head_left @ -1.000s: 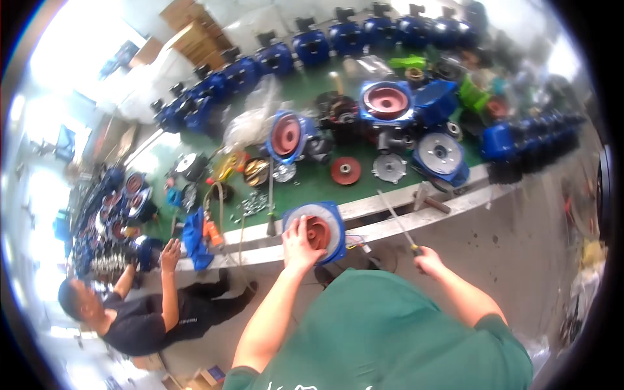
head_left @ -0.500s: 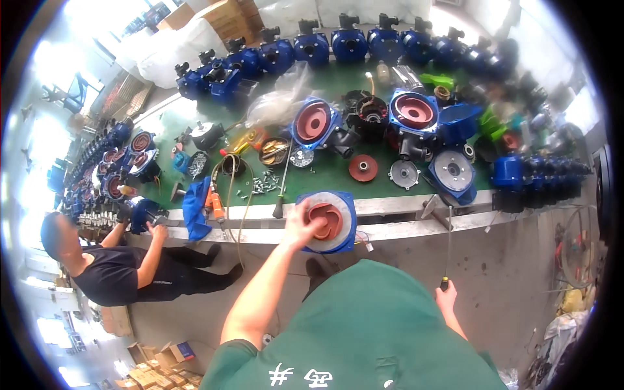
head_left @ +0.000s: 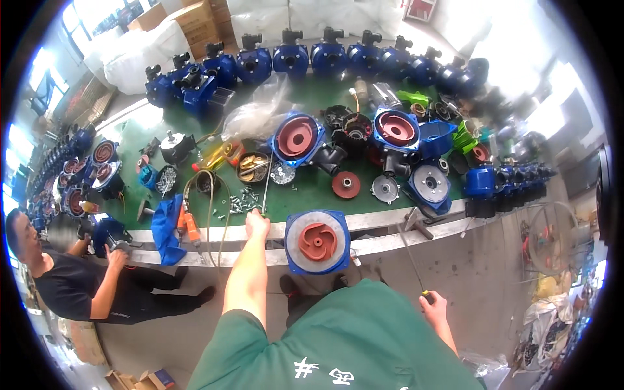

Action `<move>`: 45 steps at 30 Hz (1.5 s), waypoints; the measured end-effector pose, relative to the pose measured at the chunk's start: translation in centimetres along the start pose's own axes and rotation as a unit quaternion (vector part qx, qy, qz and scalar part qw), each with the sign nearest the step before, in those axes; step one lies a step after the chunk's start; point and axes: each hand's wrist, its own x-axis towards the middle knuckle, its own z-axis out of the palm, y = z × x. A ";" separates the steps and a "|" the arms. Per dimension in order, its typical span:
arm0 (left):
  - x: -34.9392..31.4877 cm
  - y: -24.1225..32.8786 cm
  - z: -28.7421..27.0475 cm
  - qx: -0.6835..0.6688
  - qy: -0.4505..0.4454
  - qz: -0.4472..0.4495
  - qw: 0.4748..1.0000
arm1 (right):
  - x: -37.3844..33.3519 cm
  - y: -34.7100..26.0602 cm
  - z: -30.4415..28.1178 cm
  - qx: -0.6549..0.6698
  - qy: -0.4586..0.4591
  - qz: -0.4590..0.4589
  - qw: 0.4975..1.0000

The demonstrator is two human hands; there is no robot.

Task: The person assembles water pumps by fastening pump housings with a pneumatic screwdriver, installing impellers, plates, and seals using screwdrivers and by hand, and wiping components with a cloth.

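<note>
White written characters stand across the green cloth shirt [head_left: 338,331] of the person, and the brown cardboard boxes [head_left: 200,27] at the back carry faint print, too small to read.

The square blue housing with a round, dull grey metal face [head_left: 297,246] is at the near edge of the bench, in front of the person; in its centre sits a red-brown impeller with curved vanes [head_left: 318,242]. Neither hand touches this housing.

The right hand [head_left: 437,309] is closed around the yellow-and-black handle of a long steel screwdriver [head_left: 411,259], whose thin shaft points up toward the bench. The left hand [head_left: 257,225] has its fingers bent at the lower end of a second long screwdriver with a straight metal shaft [head_left: 267,185]; it covers the handle, so I cannot tell whether it grips.

Just beside the left hand, small shiny screws [head_left: 242,199] lie scattered on the smooth green worktop [head_left: 305,198]. Behind them are a dark round bowl with golden metal parts [head_left: 252,168] and a wrinkled, transparent plastic bag [head_left: 257,117]. A flat red-brown disc [head_left: 346,185] lies near a round grey metal plate [head_left: 386,190].
</note>
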 end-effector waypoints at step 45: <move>-12.4 -11.6 -17.6 0.066 -0.116 0.287 0.949 | 13.8 -10.3 1.7 -0.231 -0.273 -0.233 0.904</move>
